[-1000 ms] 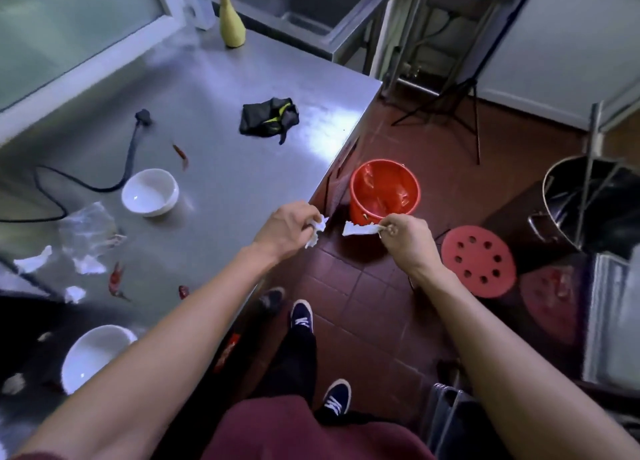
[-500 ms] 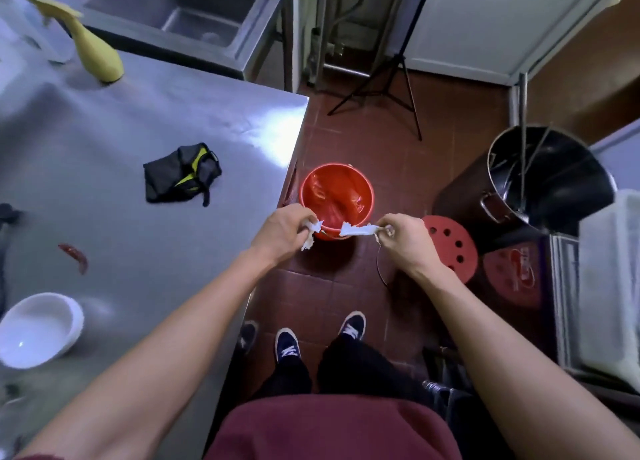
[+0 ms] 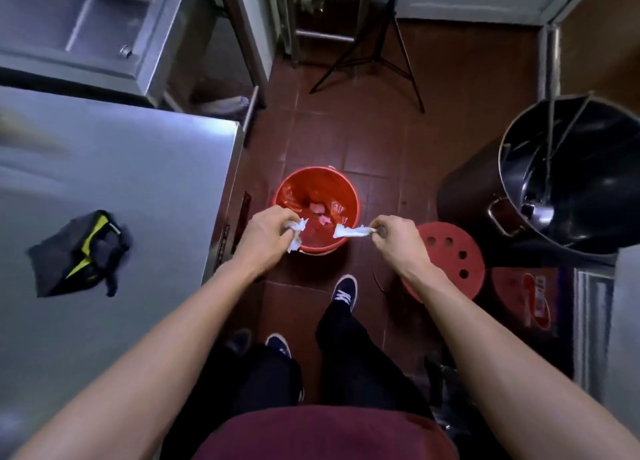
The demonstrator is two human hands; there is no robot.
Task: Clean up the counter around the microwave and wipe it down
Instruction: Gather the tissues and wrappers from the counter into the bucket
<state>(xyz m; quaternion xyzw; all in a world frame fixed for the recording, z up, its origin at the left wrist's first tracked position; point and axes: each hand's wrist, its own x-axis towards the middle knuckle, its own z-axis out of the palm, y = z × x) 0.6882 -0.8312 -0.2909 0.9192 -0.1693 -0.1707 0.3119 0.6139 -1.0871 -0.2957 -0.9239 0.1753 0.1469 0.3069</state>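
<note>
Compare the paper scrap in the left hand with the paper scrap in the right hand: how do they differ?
The left scrap is crumpled into a wad, mostly hidden inside the left hand; the right scrap is stretched out as a twisted strip, pinched at one end by the right hand. The left scrap hangs downward; the right scrap points sideways toward the left hand. Both are white and are held above the red bin.

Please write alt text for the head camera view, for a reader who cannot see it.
Seen from above, a left hand and a right hand each grip crumpled white paper over a red bucket on the tiled floor. A steel counter with a black pouch lies left.
</note>
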